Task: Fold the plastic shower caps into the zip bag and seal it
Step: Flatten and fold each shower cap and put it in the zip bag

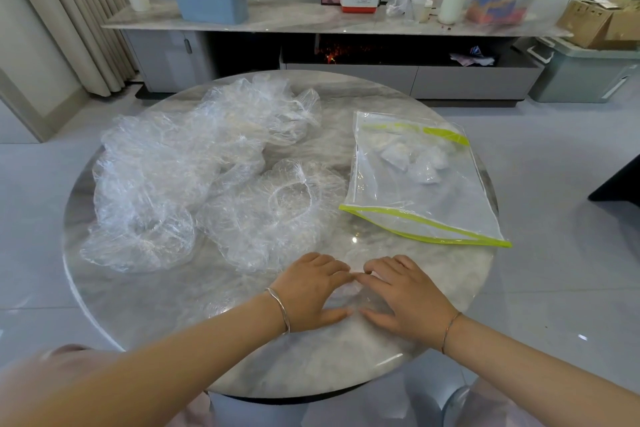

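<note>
Both forearms reach forward over the near edge of the round marble surface. The left hand and right hand lie palm down, side by side. The fingers are extended and only slightly bent, index tips touching, and grip nothing. They press flat on a clear shower cap, which lies under and between the two hands.

The zip bag lies beyond the right hand, apart from it, green-edged mouth open. It holds folded caps. The loose caps are heaped to the left.
</note>
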`<act>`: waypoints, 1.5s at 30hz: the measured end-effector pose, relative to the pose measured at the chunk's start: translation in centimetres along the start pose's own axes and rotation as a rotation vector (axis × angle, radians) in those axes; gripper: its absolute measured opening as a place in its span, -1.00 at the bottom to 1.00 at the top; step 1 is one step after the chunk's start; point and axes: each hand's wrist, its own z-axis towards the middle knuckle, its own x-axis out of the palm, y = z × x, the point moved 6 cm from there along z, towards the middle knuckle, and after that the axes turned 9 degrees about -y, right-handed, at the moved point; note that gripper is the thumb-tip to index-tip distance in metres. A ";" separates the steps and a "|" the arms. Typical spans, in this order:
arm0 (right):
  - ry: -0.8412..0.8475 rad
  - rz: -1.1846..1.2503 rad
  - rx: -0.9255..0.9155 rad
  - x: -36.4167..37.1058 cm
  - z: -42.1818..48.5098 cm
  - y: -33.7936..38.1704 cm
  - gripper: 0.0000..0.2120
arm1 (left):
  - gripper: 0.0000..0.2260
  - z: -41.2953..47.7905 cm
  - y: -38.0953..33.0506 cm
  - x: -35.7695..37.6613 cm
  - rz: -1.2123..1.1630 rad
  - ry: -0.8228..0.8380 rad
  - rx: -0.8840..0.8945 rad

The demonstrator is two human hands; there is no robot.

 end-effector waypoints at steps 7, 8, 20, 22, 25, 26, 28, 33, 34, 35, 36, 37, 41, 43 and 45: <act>0.084 0.018 0.173 1.1 -0.5 -1.6 -0.67 | -0.81 1.0 0.5 -0.1 0.098 -0.056 -0.083; 0.083 0.045 0.214 1.2 -0.4 -2.0 -0.68 | -0.88 1.2 0.7 -0.4 0.113 -0.080 -0.096; 0.119 0.711 0.832 2.3 -0.7 -5.0 -0.78 | -0.69 -0.2 2.7 -0.7 -0.184 0.151 -0.643; 0.134 0.750 0.893 2.8 -0.8 -5.3 -0.80 | -0.82 -0.1 2.4 -1.3 -0.132 0.099 -0.586; 0.168 0.734 0.930 3.1 -0.3 -5.6 -0.76 | -0.51 0.3 1.6 -2.0 -0.034 -0.036 -0.350; 0.177 0.728 0.936 3.2 -0.1 -5.6 -0.75 | -0.46 0.6 1.0 -2.1 -0.035 -0.085 -0.224; 0.192 0.696 0.927 3.3 0.2 -5.5 -0.73 | -0.52 0.7 -0.3 -1.9 -0.009 -0.098 0.008; 0.188 0.654 0.932 3.2 0.0 -6.1 -0.75 | -0.58 -0.7 -0.7 -0.3 -0.030 0.072 0.053; 0.183 0.659 0.951 3.1 -0.1 -6.4 -0.76 | -0.57 -0.8 -0.6 -0.2 -0.030 0.093 0.048; 0.174 0.664 0.972 2.9 -0.3 -6.7 -0.76 | -0.57 -0.8 -0.5 -0.1 -0.026 0.105 0.043; 0.164 0.660 0.993 2.7 -0.6 -7.0 -0.75 | -0.56 -0.8 -0.4 -0.1 -0.018 0.116 0.038; 0.154 0.643 1.004 2.5 -0.8 -7.4 -0.74 | -0.56 -0.7 -0.4 -0.1 -0.014 0.118 0.036; 0.134 0.543 0.967 1.5 -1.2 -7.9 -0.76 | -0.52 -0.8 -0.3 0.1 -0.083 0.171 -0.018; 0.042 0.558 0.906 0.6 -0.7 -7.3 -0.80 | -0.48 -0.6 -0.2 0.0 -0.098 0.183 -0.059; -0.046 0.532 0.791 -0.6 0.0 -6.3 -0.85 | -0.40 -0.2 -0.2 -0.2 -0.115 0.184 -0.104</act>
